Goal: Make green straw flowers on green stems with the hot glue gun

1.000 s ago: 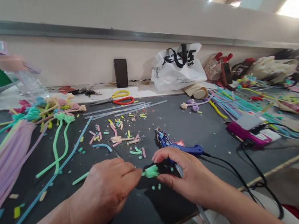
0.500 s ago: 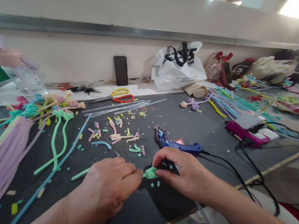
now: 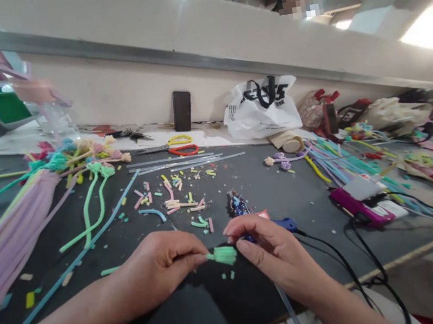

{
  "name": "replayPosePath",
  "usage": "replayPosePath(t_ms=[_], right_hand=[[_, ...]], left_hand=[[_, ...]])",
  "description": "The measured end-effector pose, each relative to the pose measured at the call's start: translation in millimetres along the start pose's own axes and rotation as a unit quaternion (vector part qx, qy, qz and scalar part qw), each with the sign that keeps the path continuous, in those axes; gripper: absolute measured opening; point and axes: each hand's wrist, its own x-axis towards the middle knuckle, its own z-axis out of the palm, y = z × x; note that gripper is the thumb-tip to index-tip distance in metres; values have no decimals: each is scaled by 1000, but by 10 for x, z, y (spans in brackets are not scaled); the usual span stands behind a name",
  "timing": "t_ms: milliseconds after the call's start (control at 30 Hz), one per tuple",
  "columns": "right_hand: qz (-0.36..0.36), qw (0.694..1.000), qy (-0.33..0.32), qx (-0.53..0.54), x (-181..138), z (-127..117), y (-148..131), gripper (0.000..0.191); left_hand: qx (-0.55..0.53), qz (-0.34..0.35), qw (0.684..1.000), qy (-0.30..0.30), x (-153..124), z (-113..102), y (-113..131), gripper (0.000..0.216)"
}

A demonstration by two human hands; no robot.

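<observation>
My left hand (image 3: 170, 259) is closed in a pinch on the thin end of a pale green bundle of short pipe cleaner pieces (image 3: 225, 255), which points to the right. My right hand (image 3: 269, 247) is curled just beside the bundle's free end, thumb and forefinger apart, with nothing visible between them. Partly behind the right hand lies a blue glue gun (image 3: 286, 224), its tip dirty and pointing away. A clear stick (image 3: 290, 309) runs from under the right hand past the table's near edge. Small green scraps (image 3: 228, 276) lie below the bundle.
Cut pipe cleaner pieces (image 3: 182, 204) are scattered ahead. Scissors (image 3: 184, 149), a phone (image 3: 182, 110) and a white bag (image 3: 261, 111) are at the back. Lilac pipe cleaners (image 3: 23, 214) lie left; a magenta device (image 3: 361, 207) with black cables is on the right.
My right fingers have let go of the green bundle and moved slightly right, so more of it shows. The left hand still pinches its end. The whole view has shifted slightly.
</observation>
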Motion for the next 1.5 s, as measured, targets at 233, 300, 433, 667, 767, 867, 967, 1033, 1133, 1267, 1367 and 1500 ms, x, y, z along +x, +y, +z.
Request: replayPosePath(t_ms=[233, 300, 433, 667, 767, 867, 967, 1033, 1133, 1267, 1367, 1500], right_hand=[[-70, 996, -23, 43, -76, 2, -43, 21], [-81, 996, -26, 7, -100, 6, -57, 24], [-106, 992, -12, -64, -149, 17, -65, 30], [-184, 970, 30, -154, -174, 51, -64, 45], [-217, 956, 28, -197, -177, 70, -66, 43], [-224, 949, 9, -220, -176, 85, -77, 41], [-213, 951, -12, -224, -163, 95, -99, 40], [-205, 953, -27, -219, -152, 99, -115, 38], [-201, 956, -40, -211, -141, 103, -132, 36], [-214, 955, -37, -202, -147, 98, -130, 37], [-222, 954, -33, -198, -153, 92, -125, 37], [-241, 952, -28, -188, -144, 94, -123, 37]], left_hand=[[-126, -51, 990, 33, 29, -30, 108, 19], [-121, -32, 991, 40, 23, -35, 134, 15], [-113, -30, 991, 60, 24, -50, 142, 14], [-79, 33, 993, 83, 7, -50, 112, 14], [-59, 69, 992, 85, -16, -34, 117, 13], [-44, 87, 992, 77, -38, -17, 122, 12], [-33, 98, 992, 71, -55, -9, 134, 12], [-31, 100, 992, 71, -61, -10, 146, 12], [-40, 105, 991, 75, -57, -12, 161, 13], [-72, 102, 989, 82, -36, -11, 150, 13], [-82, 108, 988, 73, -21, -10, 122, 13], [-86, 118, 987, 61, -19, -7, 90, 14]])
